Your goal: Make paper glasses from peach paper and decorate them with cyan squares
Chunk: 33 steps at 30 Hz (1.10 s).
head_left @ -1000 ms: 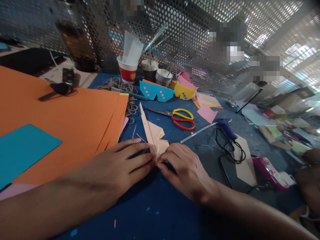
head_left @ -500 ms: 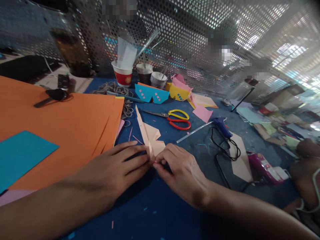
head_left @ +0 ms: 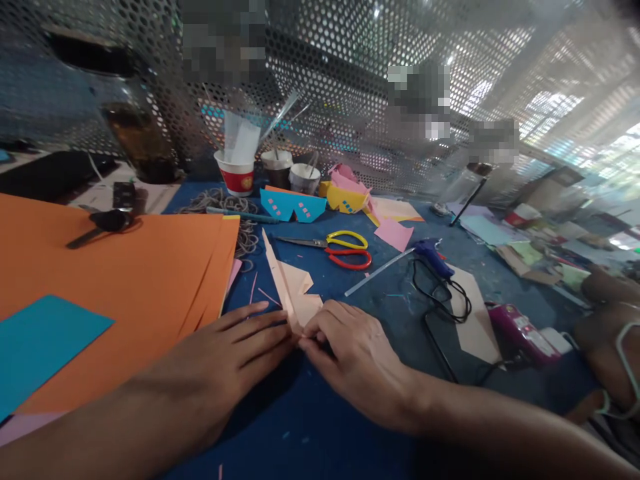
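Observation:
A peach paper cutout (head_left: 295,287) with a long folded edge strip and a notch lies on the blue table (head_left: 320,427). My left hand (head_left: 235,360) rests flat beside it, fingers stretched out, their tips touching the strip's near end. My right hand (head_left: 355,353) pinches the same near end between thumb and curled fingers. Just beyond the paper lie scissors (head_left: 333,248) with one yellow and one red handle. Behind them stand a blue folded paper piece (head_left: 293,205) with small pink squares and a yellow one (head_left: 347,199) with blue squares.
Orange sheets (head_left: 150,273) and a teal sheet (head_left: 45,347) cover the left, with a wristwatch (head_left: 113,217) on top. To the right lie a blue glue gun (head_left: 434,259) with a glue stick and black cord, and a magenta power strip (head_left: 523,333). Paper cups (head_left: 237,175) stand at the back. Another person's hand (head_left: 607,287) is far right.
The view has tilted slightly up, so everything sits a little lower and further left in the picture. Both hands keep nearly the same hold on the peach paper.

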Available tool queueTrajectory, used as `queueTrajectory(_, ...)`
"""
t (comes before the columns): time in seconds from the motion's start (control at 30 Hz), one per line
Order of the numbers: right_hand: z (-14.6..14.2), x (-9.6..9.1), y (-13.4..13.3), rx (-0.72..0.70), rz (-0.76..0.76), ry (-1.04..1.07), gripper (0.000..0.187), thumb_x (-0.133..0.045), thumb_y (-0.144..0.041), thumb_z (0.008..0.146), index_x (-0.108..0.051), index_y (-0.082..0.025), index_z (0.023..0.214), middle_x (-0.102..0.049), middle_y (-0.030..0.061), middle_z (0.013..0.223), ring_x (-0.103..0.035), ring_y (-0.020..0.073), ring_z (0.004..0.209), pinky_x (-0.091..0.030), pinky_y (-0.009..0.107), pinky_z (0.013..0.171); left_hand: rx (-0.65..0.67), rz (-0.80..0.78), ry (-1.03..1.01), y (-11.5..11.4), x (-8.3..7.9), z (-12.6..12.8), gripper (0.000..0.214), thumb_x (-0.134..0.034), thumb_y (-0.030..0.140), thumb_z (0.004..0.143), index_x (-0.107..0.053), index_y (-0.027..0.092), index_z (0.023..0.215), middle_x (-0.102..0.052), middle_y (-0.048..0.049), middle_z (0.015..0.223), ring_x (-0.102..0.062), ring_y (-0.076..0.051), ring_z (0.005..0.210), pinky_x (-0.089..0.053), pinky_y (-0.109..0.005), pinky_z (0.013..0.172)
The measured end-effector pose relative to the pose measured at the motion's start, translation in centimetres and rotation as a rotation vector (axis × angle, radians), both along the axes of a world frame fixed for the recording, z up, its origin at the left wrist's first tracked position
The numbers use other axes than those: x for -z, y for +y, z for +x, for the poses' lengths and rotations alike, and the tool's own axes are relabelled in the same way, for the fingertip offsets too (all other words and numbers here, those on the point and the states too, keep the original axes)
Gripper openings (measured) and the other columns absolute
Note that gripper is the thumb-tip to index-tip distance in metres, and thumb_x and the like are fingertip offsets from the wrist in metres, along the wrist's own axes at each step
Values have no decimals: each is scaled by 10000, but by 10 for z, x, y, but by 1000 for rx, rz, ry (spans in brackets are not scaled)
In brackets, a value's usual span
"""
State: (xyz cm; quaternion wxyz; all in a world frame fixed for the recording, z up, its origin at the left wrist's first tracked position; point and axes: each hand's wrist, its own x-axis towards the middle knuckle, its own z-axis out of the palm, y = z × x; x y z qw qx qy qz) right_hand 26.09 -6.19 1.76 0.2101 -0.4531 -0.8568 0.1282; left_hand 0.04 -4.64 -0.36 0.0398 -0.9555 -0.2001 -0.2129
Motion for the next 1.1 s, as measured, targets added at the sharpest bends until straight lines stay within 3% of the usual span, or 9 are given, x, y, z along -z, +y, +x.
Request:
queueTrajectory(0.7,-2,0,1,32,-22,46,110,-647,-146,996,-631,-205,905,-698,17,906,-618,167,789,-456,317,738,-3,9,51,-6,1,-3,681,-511,49,866,-551,77,1545,-704,-157,1500,-584,-265,1475,-429,-459,1285)
queueTrajectory(0.93,-1,2,1,54,-49,34,92,-682,-174,1012,-637,-201,936,-698,13,933,-626,170,813,-452,322,743,1,-65,10,-1,13,-6,758,-530,56,860,-478,100,1615,-666,-156,1543,-505,-289,1538,-410,-502,1294)
queueTrajectory(1.1,-1,-2,0,64,-81,19,95,-711,-189,1012,-641,-202,948,-704,15,965,-629,168,814,-465,319,740,-16,-118,-33,-6,9,-3,763,-517,15,856,-495,124,1612,-678,-150,1525,-507,-284,1534,-422,-509,1289)
